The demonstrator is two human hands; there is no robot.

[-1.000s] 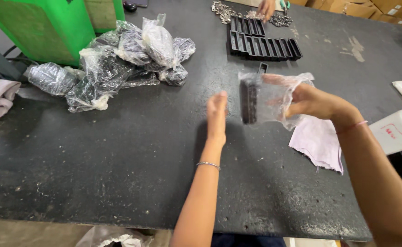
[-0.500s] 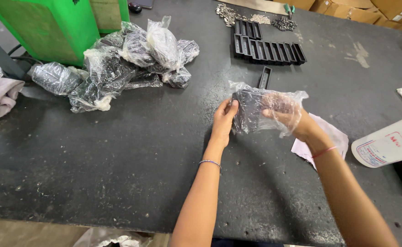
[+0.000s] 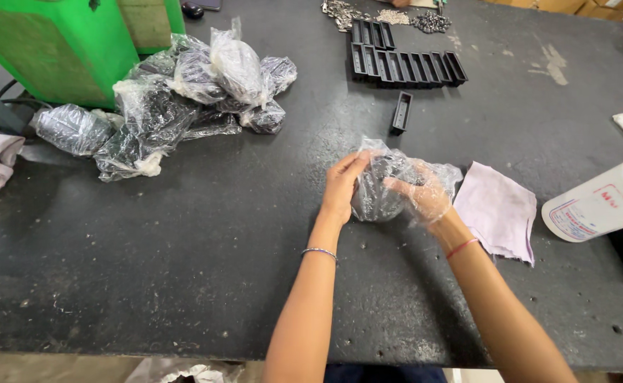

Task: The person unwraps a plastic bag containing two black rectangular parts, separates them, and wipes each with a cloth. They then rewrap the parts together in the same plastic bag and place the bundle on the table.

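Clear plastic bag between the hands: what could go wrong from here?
1. The clear plastic bag of dark parts looks thin; the left hand and right hand press on it from both sides, so it might tear and spill.
2. The lilac cloth and white bottle lie close to the right forearm; a sweep could knock them.
3. The loose black tray lies just beyond and could be nudged.
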